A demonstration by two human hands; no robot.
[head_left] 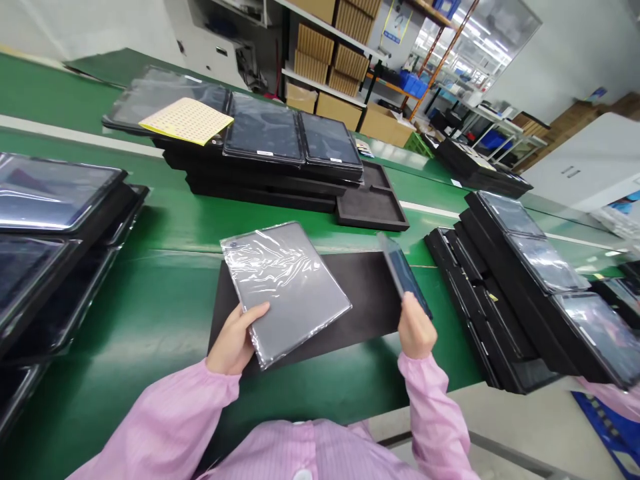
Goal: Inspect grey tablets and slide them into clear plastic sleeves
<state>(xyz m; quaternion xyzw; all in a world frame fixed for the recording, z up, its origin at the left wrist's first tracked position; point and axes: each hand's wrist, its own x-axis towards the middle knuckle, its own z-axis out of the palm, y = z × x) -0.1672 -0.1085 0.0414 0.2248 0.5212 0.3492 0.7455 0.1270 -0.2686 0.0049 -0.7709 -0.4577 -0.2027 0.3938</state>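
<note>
My left hand [235, 340] grips the lower left edge of a grey tablet [290, 293] in clear plastic film, its thumb on the upper face. The tablet is tilted above a black mat [360, 287], with a small camera spot at its top left corner. Over the mat's right end, my right hand [416, 327] pinches a second, dark-screened tablet [404, 270] by its near end. That one is seen nearly edge-on. Most of the right fingers' inner side is hidden.
Black foam trays of wrapped tablets are stacked at the left [50, 193], the back [265, 127] and the right [525, 240]. A yellow sticker sheet [187, 120] lies on the back stack. An empty-looking foam tray [373, 200] sits beside it. The green bench [150, 300] runs underneath.
</note>
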